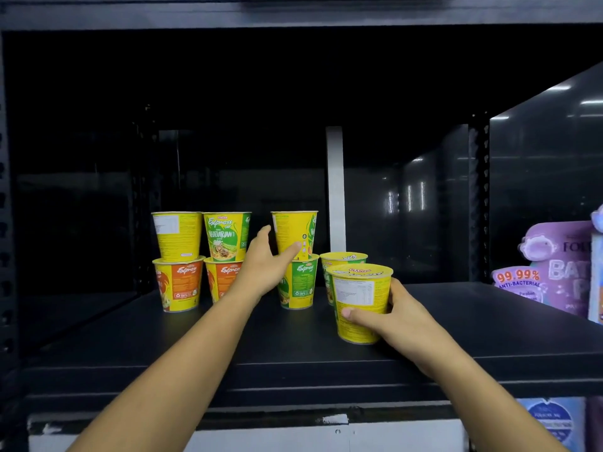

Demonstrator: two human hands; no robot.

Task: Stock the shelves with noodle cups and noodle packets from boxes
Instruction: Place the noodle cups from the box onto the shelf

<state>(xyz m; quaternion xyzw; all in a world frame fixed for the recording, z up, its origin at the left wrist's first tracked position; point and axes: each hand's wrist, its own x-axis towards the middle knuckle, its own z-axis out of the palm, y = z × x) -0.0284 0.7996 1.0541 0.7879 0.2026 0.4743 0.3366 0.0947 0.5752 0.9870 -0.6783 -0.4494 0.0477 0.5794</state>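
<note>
Several yellow noodle cups stand two high at the back of a black shelf (195, 347). Two orange-labelled cups (179, 283) carry a plain yellow cup (177, 236) and a green "Vegetarian" cup (226, 236). Further right, a green-labelled cup (298, 282) carries another yellow cup (293, 230). My left hand (264, 265) reaches between the stacks with fingers straight, its thumb touching that upper cup. My right hand (396, 316) grips a yellow noodle cup (359, 298) upright near the shelf's front. A single cup (342, 257) stands just behind it.
Purple anti-bacterial wash packets (554, 265) stand on the shelf's right end. A white strip (335, 187) runs up the dark back wall. Perforated black uprights (478, 197) frame the bay, and another shelf board (293, 14) hangs overhead. Bare shelf lies left and in front of the cups.
</note>
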